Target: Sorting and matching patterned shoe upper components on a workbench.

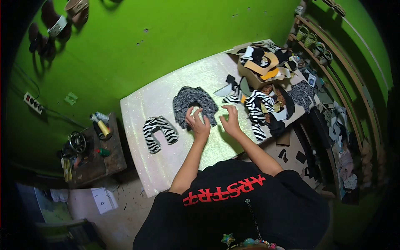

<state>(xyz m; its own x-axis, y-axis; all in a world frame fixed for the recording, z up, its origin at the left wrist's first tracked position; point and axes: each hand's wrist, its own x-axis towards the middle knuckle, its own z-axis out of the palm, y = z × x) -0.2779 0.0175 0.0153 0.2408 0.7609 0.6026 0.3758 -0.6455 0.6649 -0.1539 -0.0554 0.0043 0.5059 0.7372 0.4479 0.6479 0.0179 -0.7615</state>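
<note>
A stack of U-shaped pieces (183,102) in mottled grey and black lies on the pale, shiny table (212,148). My left hand (198,123) is over the near side of its opening, fingers curved and thumb apart, with nothing visible in them. Whether its fingertips touch the pieces I cannot tell. Just off the stack's right side, my right hand (230,121) is bent with thumb and fingers apart, also holding nothing. To the left lie zebra-striped U-shaped pieces (152,125), with their opening toward me.
A cardboard box (252,78) full of offcuts stands at the table's far right. Zebra-striped scraps (256,104) and other offcuts spread before it. A sewing machine's handwheel (77,141) and thread cones (103,127) are on the left bench. Wooden racks (329,66) line the right wall.
</note>
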